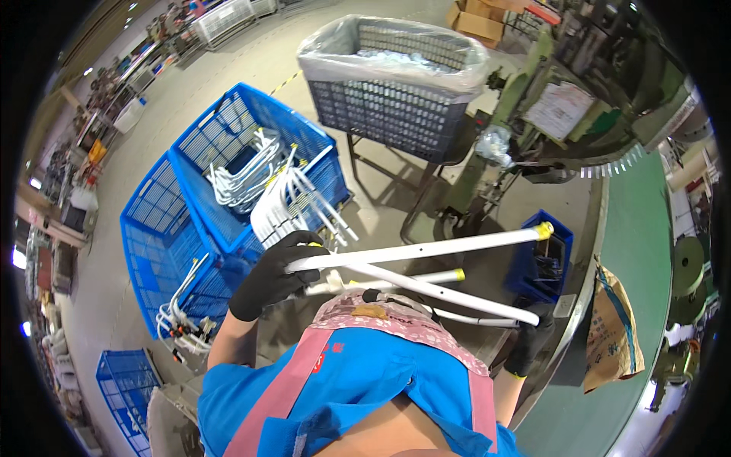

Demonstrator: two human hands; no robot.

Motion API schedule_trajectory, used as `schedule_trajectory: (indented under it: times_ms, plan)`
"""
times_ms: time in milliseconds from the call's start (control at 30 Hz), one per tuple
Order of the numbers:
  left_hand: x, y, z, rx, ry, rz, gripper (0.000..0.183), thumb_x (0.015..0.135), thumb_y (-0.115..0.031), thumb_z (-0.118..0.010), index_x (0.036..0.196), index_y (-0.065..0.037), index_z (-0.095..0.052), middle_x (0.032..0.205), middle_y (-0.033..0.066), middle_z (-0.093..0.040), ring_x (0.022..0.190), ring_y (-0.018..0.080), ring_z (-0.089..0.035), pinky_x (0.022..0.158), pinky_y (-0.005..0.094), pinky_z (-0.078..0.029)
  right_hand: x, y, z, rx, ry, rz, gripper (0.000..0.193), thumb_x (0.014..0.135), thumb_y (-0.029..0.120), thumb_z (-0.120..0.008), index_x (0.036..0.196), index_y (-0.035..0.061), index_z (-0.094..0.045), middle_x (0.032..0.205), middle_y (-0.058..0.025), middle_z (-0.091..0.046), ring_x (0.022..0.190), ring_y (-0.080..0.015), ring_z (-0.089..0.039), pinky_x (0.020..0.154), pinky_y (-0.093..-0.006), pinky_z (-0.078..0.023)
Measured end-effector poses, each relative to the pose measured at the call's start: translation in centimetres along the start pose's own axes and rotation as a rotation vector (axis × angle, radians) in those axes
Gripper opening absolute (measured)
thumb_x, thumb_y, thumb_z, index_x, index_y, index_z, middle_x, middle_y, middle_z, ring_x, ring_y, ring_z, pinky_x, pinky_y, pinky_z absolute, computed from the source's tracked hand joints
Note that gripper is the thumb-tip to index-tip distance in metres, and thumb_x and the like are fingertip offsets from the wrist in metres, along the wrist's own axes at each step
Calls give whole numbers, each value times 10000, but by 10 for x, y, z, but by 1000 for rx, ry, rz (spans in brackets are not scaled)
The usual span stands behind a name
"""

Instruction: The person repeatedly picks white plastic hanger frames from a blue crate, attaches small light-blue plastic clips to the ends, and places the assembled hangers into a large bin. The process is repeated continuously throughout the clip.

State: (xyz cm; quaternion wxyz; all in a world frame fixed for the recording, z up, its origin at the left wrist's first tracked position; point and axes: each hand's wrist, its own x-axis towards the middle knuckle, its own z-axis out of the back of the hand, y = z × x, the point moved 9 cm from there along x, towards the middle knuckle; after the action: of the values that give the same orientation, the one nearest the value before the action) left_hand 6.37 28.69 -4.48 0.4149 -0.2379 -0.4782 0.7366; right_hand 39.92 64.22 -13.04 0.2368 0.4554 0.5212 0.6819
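Observation:
My left hand (276,276), in a black glove, is closed around a white metal tube (426,250) near its left end. That tube slants up to the right and ends in a yellow tip. A second white tube (449,292) crosses below it, running down to my right hand (539,335). This hand, also black-gloved, is closed at the tube's right end, its fingers partly hidden. Lower, close to my apron, lies a shorter white tube (396,282) with a yellow tip. Part of another white tube (476,320) shows beside the apron, leading toward my right hand.
Ahead left, a blue crate (183,145) holds several bent white tubes (285,198); another blue crate (141,221) adjoins it. A dark lined basket (388,114) stands on a frame. At right are a machine (525,91), a small blue bin (564,225) and a green table (640,228) with a paper sack (611,335).

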Motion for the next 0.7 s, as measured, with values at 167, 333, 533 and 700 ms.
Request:
schedule_trajectory:
  times_ms: [167, 333, 533, 700]
  plan:
    - [73, -10, -63, 156, 309, -91, 334, 831, -203, -670, 1136, -68, -640, 987, 126, -582, 928, 257, -592, 789, 355, -469, -21, 7, 43, -514, -144, -70, 169, 753, -16, -667, 683, 38, -524, 654, -28, -522, 655, -118, -494, 595, -300, -423]
    - [134, -16, -114, 11, 509, -222, 357, 798, -203, -719, 1119, -62, -645, 1049, 126, -625, 968, 261, -612, 831, 361, -473, -29, 29, 17, -943, -95, 48, 211, 658, 70, -764, 679, 31, -557, 773, -118, -581, 738, -288, -559, 664, -382, -460]
    - [185, 8, -140, 68, 754, -138, 338, 784, -184, -706, 1096, -62, -667, 988, 118, -691, 888, 254, -663, 783, 340, -503, -18, 14, -62, -1192, 163, 170, 187, 684, 198, -668, 868, 165, -655, 1292, -104, -466, 1258, -354, -383, 1036, -516, -307]
    - [248, 31, -124, 56, 831, -166, 337, 795, -191, -713, 1102, -62, -663, 1001, 128, -684, 904, 267, -656, 807, 351, -499, 27, 13, -114, -1267, 176, 352, 158, 671, 157, -687, 824, 176, -653, 1285, -111, -478, 1246, -346, -407, 1063, -518, -290]
